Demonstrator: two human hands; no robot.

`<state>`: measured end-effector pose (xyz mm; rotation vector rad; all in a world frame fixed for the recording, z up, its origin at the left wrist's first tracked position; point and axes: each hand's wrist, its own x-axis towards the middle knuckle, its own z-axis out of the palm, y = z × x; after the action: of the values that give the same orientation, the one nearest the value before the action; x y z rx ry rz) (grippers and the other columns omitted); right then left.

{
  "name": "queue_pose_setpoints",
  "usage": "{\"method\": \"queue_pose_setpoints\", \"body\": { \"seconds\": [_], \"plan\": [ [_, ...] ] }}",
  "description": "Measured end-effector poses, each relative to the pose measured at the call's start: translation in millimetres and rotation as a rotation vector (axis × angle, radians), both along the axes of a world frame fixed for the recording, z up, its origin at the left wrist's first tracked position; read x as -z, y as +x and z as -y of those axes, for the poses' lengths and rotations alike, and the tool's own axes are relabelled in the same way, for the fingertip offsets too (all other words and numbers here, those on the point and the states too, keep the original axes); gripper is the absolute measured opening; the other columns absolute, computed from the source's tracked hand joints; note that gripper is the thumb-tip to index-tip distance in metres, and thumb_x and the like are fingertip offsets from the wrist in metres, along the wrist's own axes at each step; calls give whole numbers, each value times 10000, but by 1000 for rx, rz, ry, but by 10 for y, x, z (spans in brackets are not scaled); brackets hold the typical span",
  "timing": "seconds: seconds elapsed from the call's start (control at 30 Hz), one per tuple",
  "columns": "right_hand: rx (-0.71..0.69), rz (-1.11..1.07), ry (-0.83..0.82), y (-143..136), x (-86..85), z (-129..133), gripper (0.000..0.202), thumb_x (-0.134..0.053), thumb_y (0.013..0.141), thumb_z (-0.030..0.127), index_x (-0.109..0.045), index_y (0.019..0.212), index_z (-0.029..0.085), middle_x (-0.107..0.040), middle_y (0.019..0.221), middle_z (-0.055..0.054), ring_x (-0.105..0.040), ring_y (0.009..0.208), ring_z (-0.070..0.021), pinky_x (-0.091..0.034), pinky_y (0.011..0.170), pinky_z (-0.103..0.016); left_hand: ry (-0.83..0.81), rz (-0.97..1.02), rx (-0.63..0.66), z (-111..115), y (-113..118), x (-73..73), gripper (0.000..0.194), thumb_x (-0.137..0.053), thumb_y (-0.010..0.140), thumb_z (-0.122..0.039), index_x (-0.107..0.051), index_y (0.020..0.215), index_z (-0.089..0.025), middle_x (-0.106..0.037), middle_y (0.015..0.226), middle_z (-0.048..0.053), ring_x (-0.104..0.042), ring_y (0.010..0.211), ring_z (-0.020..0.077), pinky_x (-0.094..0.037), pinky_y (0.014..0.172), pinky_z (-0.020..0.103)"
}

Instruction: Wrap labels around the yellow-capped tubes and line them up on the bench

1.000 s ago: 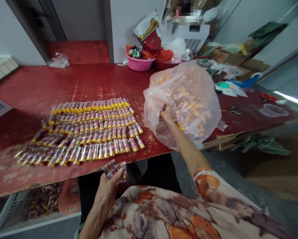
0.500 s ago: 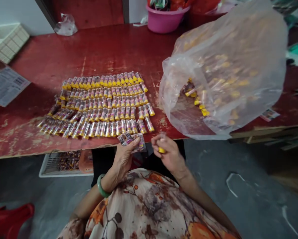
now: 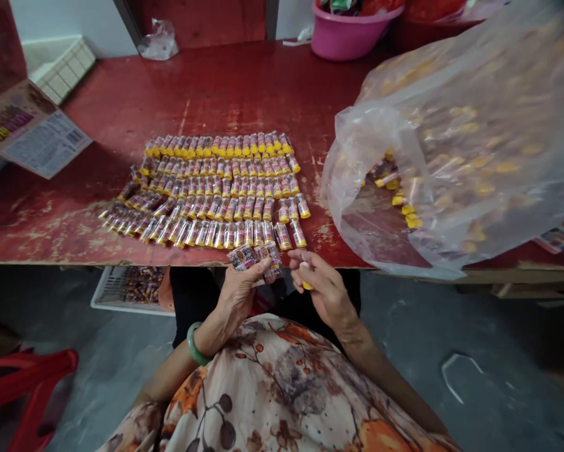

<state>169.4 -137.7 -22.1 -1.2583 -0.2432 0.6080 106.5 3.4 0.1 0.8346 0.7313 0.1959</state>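
Note:
My left hand [image 3: 241, 285] grips a few small printed cards [image 3: 268, 256], fanned out under the thumb at the table's front edge. Just to the right, my right hand [image 3: 323, 290] is closed around a small tube with a yellow end [image 3: 307, 285]; the fingers cover most of it. Beyond both hands, several rows of clear tubes [image 3: 234, 188] with yellow ends and printed inserts lie on the red table [image 3: 244, 94]. A big translucent plastic bag [image 3: 371, 125] on the right holds many more such tubes, some showing at its mouth.
A printed display box [image 3: 46, 141] stands at the left, near a white basket [image 3: 68, 69]. At the back are a pink basin [image 3: 352, 31] and a crumpled clear bag [image 3: 159, 41]. Under the table sits a white crate [image 3: 105, 295]; a red stool [image 3: 32, 376] is at lower left.
The view has swung left, so the table and its contents appear farther right. Both hands keep their hold, and the right fingers look less blurred.

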Motion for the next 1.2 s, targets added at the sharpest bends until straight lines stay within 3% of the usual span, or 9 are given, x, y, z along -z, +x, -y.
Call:
{"method": "queue_pose_setpoints", "body": {
  "seconds": [0.1, 0.23, 0.5, 0.7, 0.87, 1.0, 1.07, 1.2],
  "plan": [
    [-53, 276, -109, -90, -67, 170, 287, -522, 923, 361, -625, 1166, 247, -509, 948, -33, -516, 741, -146, -446, 634, -288, -33, -10, -21, 1, -2, 5, 419, -884, 519, -265, -692, 865, -126, -706, 844, 46, -640, 684, 153, -531, 604, 259],
    [-35, 768, -228, -246, -134, 255, 283, -538, 916, 225, -581, 1195, 223, -553, 1059, -67, -554, 964, -196, -477, 843, -340, -114, -16, -43, 18, 7, 35, 385, -886, 521, -272, -693, 820, -125, -694, 772, 17, -626, 636, 125, -531, 604, 239],
    [221, 1357, -375, -285, -16, 104, 246, -572, 859, 108, -544, 1101, 134, -602, 953, -129, -601, 832, -218, -549, 722, -361, -218, -36, 2, 54, -55, 29, 343, -869, 564, -303, -686, 814, -156, -685, 756, 8, -629, 645, 129, -547, 624, 250],
    [254, 1452, -403, -324, 12, 78, 301, -636, 824, 94, -530, 1105, 106, -625, 920, -133, -627, 816, -227, -564, 704, -353, -188, 28, -10, 74, -99, 65, 379, -874, 563, -290, -682, 855, -143, -687, 774, 9, -645, 659, 133, -560, 635, 268],
    [275, 1476, -452, -372, 43, 23, 298, -657, 817, 85, -523, 1084, 90, -625, 880, -129, -639, 829, -237, -572, 725, -346, -101, 47, -46, 121, -126, 137, 368, -903, 490, -260, -668, 731, -111, -668, 671, 6, -615, 578, 114, -523, 589, 239],
    [265, 1440, -457, -357, 27, -48, 236, -606, 856, 101, -515, 1073, 125, -608, 890, -117, -624, 832, -225, -569, 717, -344, -70, 62, 5, 141, -160, 169, 368, -908, 474, -254, -660, 700, -102, -652, 631, -3, -574, 545, 88, -478, 567, 212],
    [194, 1315, -385, -311, -33, -29, 245, -631, 863, 166, -514, 1076, 145, -595, 930, -114, -611, 862, -219, -566, 726, -341, -87, 61, 32, 118, -169, 153, 364, -899, 500, -266, -668, 728, -102, -666, 662, 10, -596, 577, 106, -496, 602, 234],
    [-119, 1076, -289, -207, -202, 142, 407, -663, 865, 319, -512, 1209, 164, -556, 1142, -142, -599, 891, -203, -564, 765, -348, -149, 81, 10, 25, -167, 98, 366, -886, 537, -276, -683, 796, -117, -693, 758, 21, -634, 654, 129, -529, 675, 266]
  ]
}}
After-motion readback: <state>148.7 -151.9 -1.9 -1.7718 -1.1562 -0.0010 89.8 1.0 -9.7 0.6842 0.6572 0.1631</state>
